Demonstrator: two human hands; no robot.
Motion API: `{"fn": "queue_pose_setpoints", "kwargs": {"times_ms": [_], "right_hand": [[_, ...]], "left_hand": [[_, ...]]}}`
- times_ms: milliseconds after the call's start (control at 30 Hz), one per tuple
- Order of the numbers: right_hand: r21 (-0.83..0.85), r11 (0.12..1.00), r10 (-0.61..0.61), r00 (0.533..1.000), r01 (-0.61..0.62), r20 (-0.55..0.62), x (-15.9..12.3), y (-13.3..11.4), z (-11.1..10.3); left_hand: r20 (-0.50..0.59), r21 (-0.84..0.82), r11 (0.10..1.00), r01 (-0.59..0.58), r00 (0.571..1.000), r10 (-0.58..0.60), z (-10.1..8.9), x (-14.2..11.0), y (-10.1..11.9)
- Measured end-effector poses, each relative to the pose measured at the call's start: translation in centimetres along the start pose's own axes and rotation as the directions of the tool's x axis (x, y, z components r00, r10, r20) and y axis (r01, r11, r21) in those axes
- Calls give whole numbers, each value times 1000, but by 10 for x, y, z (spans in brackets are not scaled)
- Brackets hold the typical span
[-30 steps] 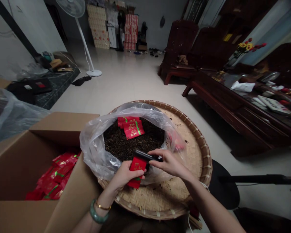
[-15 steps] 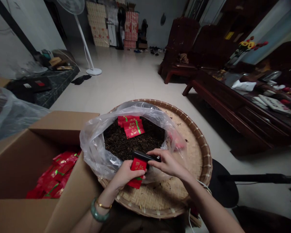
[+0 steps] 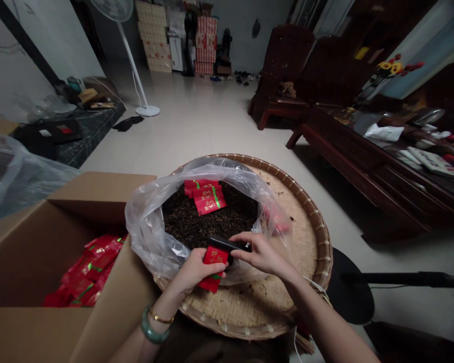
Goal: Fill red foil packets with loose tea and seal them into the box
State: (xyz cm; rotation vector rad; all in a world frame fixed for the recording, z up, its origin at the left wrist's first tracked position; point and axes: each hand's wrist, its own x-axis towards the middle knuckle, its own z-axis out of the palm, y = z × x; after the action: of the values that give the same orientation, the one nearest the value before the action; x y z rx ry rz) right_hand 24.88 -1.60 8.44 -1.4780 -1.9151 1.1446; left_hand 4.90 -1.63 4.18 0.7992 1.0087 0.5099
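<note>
My left hand [image 3: 194, 269] is closed around a red packet [image 3: 216, 256] with gold characters, thumb across its front. My right hand [image 3: 258, 253] grips a black handheld bag sealer [image 3: 220, 242], which lies across the packet's top edge. Part of the sealer is hidden behind my fingers. Just beyond both hands, a clear plastic bag [image 3: 146, 222] stands open, full of dark loose tea leaves [image 3: 191, 227]. On the leaves rest a few more red packets [image 3: 209, 199]. The bag sits on a round woven bamboo tray [image 3: 249, 310].
At my left an open cardboard box [image 3: 109, 297] holds a heap of red packets [image 3: 89, 269]. A black round base [image 3: 350, 297] with a pole lies right of the tray. Farther off stand a white fan [image 3: 147, 110], a dark wooden table [image 3: 348, 161] and stacked cartons [image 3: 206, 48].
The sealer has shifted slightly left along the packet's top since the first frame. Both hands otherwise keep nearly the same place and grip.
</note>
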Motion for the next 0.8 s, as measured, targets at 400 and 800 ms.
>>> {"fn": "queue_pose_setpoints", "kwargs": {"times_ms": [400,800], "right_hand": [[10,1000,-14,1000,14,-7,0,-1,3],[160,986,63,996,-53,-57,2,8,-2]], "left_hand": [[0,28,999,-23,1000,23,-2,-1,-1],[-6,4,1000,-26,1000,26,-3,1,-2]]}}
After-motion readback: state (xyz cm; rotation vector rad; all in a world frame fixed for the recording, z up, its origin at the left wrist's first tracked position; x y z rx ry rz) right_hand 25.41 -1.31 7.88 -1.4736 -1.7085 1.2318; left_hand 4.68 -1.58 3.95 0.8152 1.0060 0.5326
